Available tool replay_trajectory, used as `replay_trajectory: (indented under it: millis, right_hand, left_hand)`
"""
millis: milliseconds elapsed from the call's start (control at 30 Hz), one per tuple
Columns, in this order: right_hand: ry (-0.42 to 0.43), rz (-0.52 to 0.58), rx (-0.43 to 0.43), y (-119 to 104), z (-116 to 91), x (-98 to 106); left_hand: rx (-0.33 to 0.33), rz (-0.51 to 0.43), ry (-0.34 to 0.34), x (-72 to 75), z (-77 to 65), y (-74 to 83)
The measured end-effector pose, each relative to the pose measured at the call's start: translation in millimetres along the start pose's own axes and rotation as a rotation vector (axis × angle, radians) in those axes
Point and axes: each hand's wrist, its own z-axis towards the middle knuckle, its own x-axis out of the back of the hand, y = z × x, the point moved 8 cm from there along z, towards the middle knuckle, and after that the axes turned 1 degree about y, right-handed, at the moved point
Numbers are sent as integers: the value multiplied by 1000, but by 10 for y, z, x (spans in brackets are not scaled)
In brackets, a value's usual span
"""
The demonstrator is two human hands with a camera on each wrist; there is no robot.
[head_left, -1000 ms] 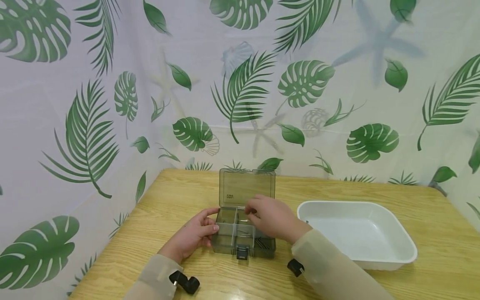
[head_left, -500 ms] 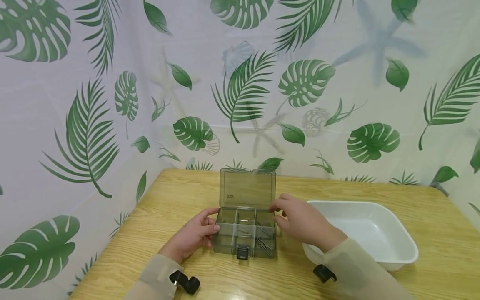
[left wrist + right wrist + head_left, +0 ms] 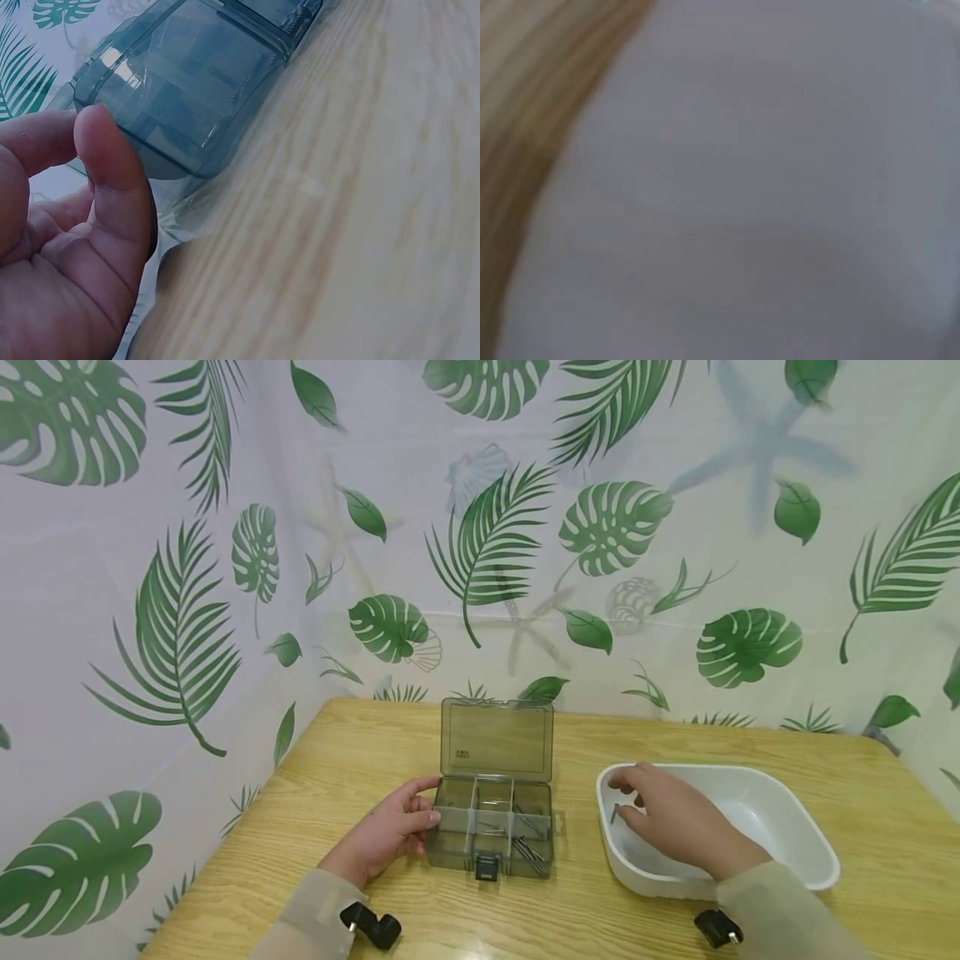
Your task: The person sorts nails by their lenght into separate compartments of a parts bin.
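A translucent grey compartment box stands on the table with its lid raised. My left hand grips the box's left side; in the left wrist view the thumb lies against its edge. Several dark thin metal pins lie in the right-hand compartments, and smaller slim pieces in the middle ones. Over the left part of a white tray hovers my right hand, fingers loosely bent. Just below its fingertips is one small dark pin. The right wrist view is blurred, without the hand.
The wooden table carries both box and tray, with a gap of bare wood between them. Behind the table hangs a leaf-printed cloth. A black wrist camera is strapped to the left sleeve, another to the right.
My right hand has moved from above the box's compartments rightward to over the white tray. My left hand has stayed at the box's left side.
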Motion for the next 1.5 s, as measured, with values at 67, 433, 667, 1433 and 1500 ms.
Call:
replay_trajectory:
  millis: [67,433,667,1433,1500]
  right_hand:
    - [-19,-5,2,94,-16,-46]
    - [-116,-78,91,236,16,-303]
    - [-138,-143,95,246,-2,-337]
    - [-186,-106,5,315,-22,-355]
    - [-192,-101,0,317,-28,-359]
  left_hand:
    - [1,6,0,2,1,1]
    - [4,5,-3,-6,-4,3]
    - [-5,13,-9,-15,-1,22]
    - [-2,4,-11,-14,-8,11]
    - [-2,8,-11,-15,-11,11]
